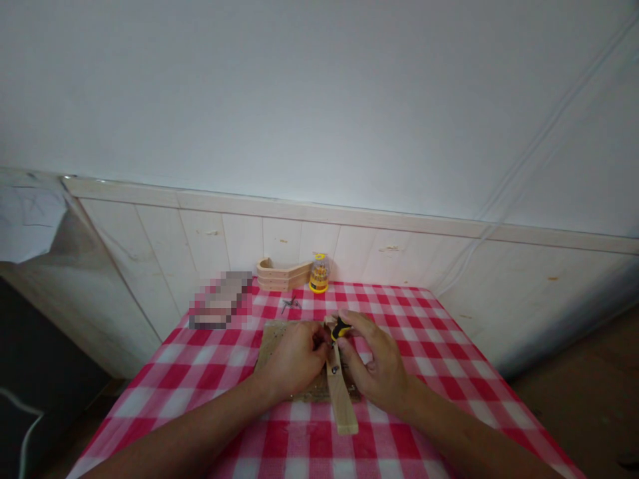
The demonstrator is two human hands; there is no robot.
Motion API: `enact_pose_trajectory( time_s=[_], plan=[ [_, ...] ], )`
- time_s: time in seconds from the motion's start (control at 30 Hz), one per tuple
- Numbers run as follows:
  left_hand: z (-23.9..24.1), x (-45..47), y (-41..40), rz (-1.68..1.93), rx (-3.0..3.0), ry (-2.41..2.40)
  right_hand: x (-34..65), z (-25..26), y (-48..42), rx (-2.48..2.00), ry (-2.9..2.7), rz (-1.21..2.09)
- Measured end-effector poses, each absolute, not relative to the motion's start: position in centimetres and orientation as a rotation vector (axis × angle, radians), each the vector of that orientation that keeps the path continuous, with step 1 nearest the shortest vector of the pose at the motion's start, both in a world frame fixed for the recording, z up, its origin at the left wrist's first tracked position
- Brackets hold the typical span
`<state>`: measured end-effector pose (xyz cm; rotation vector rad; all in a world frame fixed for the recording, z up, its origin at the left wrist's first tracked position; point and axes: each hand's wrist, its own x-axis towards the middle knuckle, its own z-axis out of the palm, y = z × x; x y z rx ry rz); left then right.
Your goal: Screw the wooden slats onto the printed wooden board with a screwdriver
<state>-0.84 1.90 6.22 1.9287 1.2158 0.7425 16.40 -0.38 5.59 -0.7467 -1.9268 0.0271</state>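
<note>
My right hand (372, 362) is closed round a yellow and black screwdriver (341, 328) that stands on a narrow wooden strip (341, 398). A dark screw (334, 368) sits on the strip under the tool. My left hand (293, 359) is curled beside the screwdriver's tip, fingers pinched at the strip. The strip lies across a brown cork board (272, 336) on the table with the red and white checked cloth (429, 346).
At the back of the table stand stacked curved wooden pieces (283, 274) and a yellow bit holder (319, 273). A few dark screws (289, 304) lie in front of them. A blurred patch (219, 301) sits at the back left. White wall panelling rises behind.
</note>
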Motion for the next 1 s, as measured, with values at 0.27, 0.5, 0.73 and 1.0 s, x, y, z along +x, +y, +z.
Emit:
enact_pose_trajectory(
  time_s=[0.27, 0.5, 0.73, 1.0],
  plan=[
    [6.3, -0.8, 1.8, 0.726, 1.902, 1.234, 16.8, 4.7, 0.2, -0.839, -1.883, 0.12],
    [6.2, -0.8, 1.8, 0.736, 1.938, 1.272, 16.9, 4.5, 0.5, -0.822, -1.87, 0.133],
    [6.0, -0.8, 1.8, 0.749, 1.925, 1.241, 16.8, 4.6, 0.6, -0.819, -1.872, 0.132],
    [6.0, -0.8, 2.0, 0.741, 1.937, 1.238, 16.7, 4.9, 0.4, -0.815, -1.873, 0.093]
  ],
)
